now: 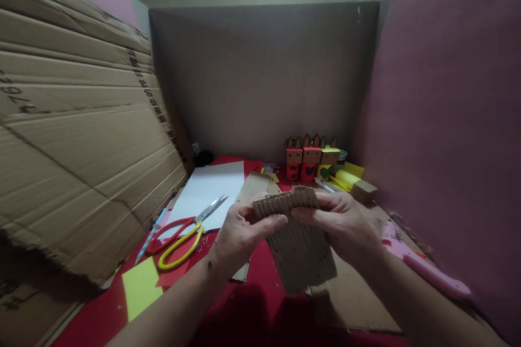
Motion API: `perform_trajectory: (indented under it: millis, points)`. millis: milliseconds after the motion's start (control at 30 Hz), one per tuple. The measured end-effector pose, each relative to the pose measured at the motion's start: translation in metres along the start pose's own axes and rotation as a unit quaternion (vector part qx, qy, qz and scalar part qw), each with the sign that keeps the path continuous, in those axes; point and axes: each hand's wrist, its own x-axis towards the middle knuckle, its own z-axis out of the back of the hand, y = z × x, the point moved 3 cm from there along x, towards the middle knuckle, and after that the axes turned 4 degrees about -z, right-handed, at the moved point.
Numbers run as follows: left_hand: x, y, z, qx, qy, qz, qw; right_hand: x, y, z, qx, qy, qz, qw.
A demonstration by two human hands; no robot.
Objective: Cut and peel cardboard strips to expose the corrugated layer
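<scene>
A piece of corrugated cardboard (303, 255) is held up in front of me, its ridges showing and its top edge folded or rolled over. My left hand (246, 227) grips the left end of that fold, thumb on the near face. At the right end, my right hand (336, 219) pinches it the same way, fingers behind and out of sight. Scissors (191, 233) with one red and one yellow handle lie to the left of my left hand, blades partly apart on a white sheet (215, 184). Beneath my right hand lies a flat cardboard piece (362, 298).
Several small red and yellow figures with cardboard heads (311, 157) stand at the back. A pink tool (425, 265) lies at right beside the pink wall. A large cardboard sheet (81, 119) leans on the left. Yellow paper (140, 287) rests on the red cloth (228, 309).
</scene>
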Motion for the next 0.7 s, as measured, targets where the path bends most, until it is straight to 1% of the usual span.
perform_trajectory:
  millis: [67, 133, 233, 300, 433, 567, 700]
  points:
    - [-0.001, 0.0, 0.0, 0.026, -0.012, 0.006, 1.0, 0.0, -0.002, -0.001, 0.005, 0.013, 0.007, 1.0]
    - [-0.003, -0.002, -0.001, 0.016, -0.009, 0.012, 1.0, 0.002, -0.004, 0.0, 0.02, 0.028, 0.002, 0.999]
    - [-0.004, -0.002, -0.005, -0.023, 0.001, 0.038, 0.999, 0.004, -0.011, 0.001, 0.058, 0.056, -0.041, 0.996]
    - [-0.004, -0.001, -0.006, -0.039, -0.003, 0.051, 0.998, 0.005, -0.014, 0.002, 0.073, 0.079, -0.067, 0.992]
    - [-0.004, 0.004, -0.007, -0.059, -0.001, 0.06, 0.996, 0.005, -0.018, 0.002, 0.081, 0.113, -0.083, 0.987]
    - [-0.004, 0.006, -0.007, -0.053, 0.006, 0.047, 0.997, 0.005, -0.02, 0.002, 0.076, 0.095, -0.085, 0.989]
    - [-0.003, 0.01, -0.008, -0.03, -0.004, 0.046, 0.999, 0.006, -0.026, 0.004, 0.081, 0.073, -0.121, 0.987]
